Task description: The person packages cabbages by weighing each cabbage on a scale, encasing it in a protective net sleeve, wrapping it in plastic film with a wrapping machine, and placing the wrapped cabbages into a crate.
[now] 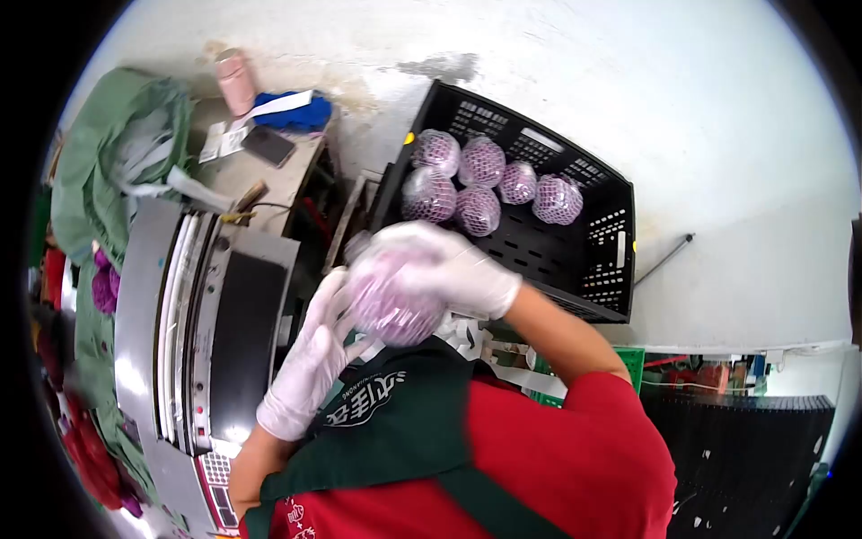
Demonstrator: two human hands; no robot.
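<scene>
A round, purple-netted bundle in clear wrap is held in front of my chest, slightly blurred. White-gloved, my left hand supports its left side with fingers curved around it. My right hand, also in a white glove, lies over its top and right side. Just beyond my hands, a black plastic crate holds several similar wrapped purple-netted bundles, grouped toward its far left part.
A wrapping machine with a dark plate stands at the left. Behind it, a small table bears a pink bottle, a phone and a blue cloth. A green sack is far left; black crates stand lower right.
</scene>
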